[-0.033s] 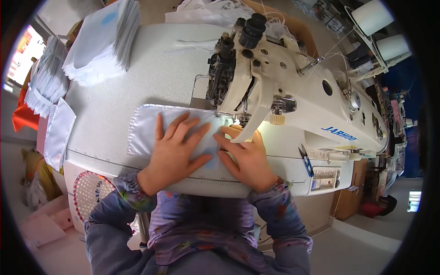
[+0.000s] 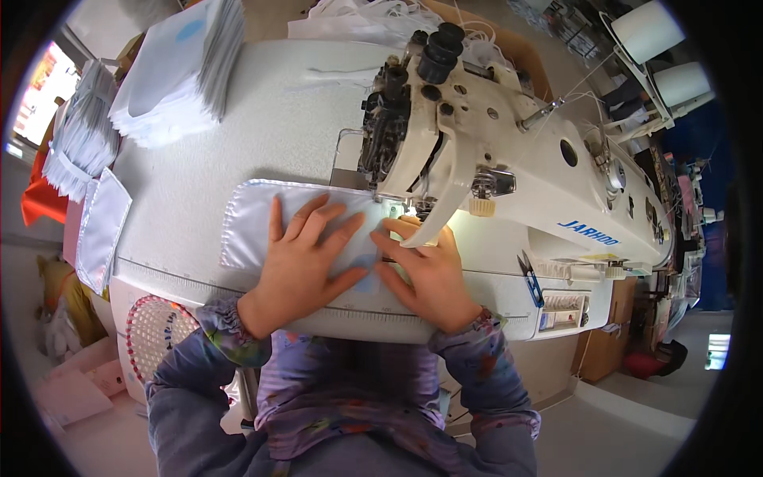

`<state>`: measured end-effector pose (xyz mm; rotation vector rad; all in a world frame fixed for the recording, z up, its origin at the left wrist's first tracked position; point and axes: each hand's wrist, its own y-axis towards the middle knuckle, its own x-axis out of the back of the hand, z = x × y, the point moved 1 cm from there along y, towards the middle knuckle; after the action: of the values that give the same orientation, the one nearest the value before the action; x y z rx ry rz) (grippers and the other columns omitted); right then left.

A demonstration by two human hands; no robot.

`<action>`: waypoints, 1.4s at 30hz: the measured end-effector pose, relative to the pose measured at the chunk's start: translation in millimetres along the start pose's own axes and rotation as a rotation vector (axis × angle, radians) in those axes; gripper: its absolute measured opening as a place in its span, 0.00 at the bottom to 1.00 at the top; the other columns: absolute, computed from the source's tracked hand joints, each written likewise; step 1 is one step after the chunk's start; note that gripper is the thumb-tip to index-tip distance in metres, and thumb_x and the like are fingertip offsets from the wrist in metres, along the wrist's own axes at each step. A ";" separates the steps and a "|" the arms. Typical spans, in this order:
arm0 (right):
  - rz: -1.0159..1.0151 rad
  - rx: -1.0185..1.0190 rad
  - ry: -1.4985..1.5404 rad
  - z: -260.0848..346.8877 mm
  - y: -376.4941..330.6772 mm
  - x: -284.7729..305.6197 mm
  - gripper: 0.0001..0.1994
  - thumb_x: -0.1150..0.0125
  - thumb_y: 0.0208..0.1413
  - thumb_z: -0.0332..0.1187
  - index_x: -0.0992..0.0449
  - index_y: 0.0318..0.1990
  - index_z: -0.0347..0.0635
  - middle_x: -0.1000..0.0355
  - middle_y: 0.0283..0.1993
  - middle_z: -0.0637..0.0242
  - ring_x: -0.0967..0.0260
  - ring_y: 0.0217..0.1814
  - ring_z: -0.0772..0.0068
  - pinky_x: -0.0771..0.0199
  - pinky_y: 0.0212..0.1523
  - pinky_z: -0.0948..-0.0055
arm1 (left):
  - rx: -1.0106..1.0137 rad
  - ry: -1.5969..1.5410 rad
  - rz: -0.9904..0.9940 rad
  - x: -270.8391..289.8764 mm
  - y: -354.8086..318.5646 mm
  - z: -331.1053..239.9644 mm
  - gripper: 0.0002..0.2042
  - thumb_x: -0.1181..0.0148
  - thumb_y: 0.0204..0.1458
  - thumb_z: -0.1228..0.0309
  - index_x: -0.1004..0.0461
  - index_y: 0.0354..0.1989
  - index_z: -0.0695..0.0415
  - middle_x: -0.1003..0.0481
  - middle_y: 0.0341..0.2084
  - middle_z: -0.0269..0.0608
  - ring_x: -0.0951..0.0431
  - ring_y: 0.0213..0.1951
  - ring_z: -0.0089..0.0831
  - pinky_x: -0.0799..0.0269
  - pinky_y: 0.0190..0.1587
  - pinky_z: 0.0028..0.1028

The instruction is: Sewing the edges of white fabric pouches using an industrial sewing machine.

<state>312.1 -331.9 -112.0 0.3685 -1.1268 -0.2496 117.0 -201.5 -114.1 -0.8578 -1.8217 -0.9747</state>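
Observation:
A pale, shiny cloth piece (image 2: pixel 248 226) with stitched edges and a light blue patch lies flat on the sewing machine table. My left hand (image 2: pixel 306 258) rests on it, open, with spread fingers pressing the fabric. At the cloth's right edge, my right hand (image 2: pixel 429 274) is open too, thumb and forefinger apart. Its other fingertips are partly hidden behind the white lever of the sewing machine (image 2: pixel 509 151). The lit needle area is just beyond the right fingertips, and the cloth's far right corner reaches it.
Stacks of pale cloth pieces (image 2: pixel 179 71) stand at the far left, beside a tied bundle (image 2: pixel 79 135). Blue thread snips (image 2: pixel 530 280) and a small tray (image 2: pixel 564 310) lie at the right. A woven basket (image 2: pixel 159 334) sits below the table's left edge. Thread cones (image 2: pixel 648 32) stand at far right.

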 end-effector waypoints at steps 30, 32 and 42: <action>-0.009 -0.142 -0.023 -8.6 4.1 -11.4 0.24 0.27 0.58 0.32 0.21 0.63 0.46 0.18 0.53 0.53 0.19 0.47 0.47 0.22 0.49 0.53 | 0.024 -0.290 0.106 2.7 105.9 96.8 0.14 0.33 0.48 0.79 0.12 0.36 0.41 0.20 0.51 0.31 0.26 0.64 0.40 0.54 0.75 0.61; 0.015 -0.165 -0.018 -9.1 2.8 -12.4 0.24 0.27 0.58 0.32 0.21 0.63 0.46 0.17 0.53 0.52 0.19 0.48 0.46 0.22 0.50 0.53 | 0.116 -0.250 -0.139 7.1 123.7 115.1 0.05 0.32 0.53 0.74 0.15 0.37 0.50 0.18 0.46 0.39 0.22 0.56 0.43 0.36 0.67 0.45; 0.030 -0.180 -0.072 -10.4 1.0 -15.6 0.25 0.28 0.58 0.31 0.23 0.64 0.43 0.23 0.62 0.50 0.22 0.58 0.41 0.24 0.55 0.52 | 0.149 0.292 -0.071 45.8 120.6 113.7 0.07 0.31 0.59 0.63 0.17 0.41 0.50 0.21 0.45 0.39 0.23 0.55 0.43 0.32 0.61 0.46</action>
<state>315.2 -323.4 -128.5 0.1840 -1.1694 -0.3373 159.8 -39.6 -74.8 -0.5325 -1.6573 -0.9417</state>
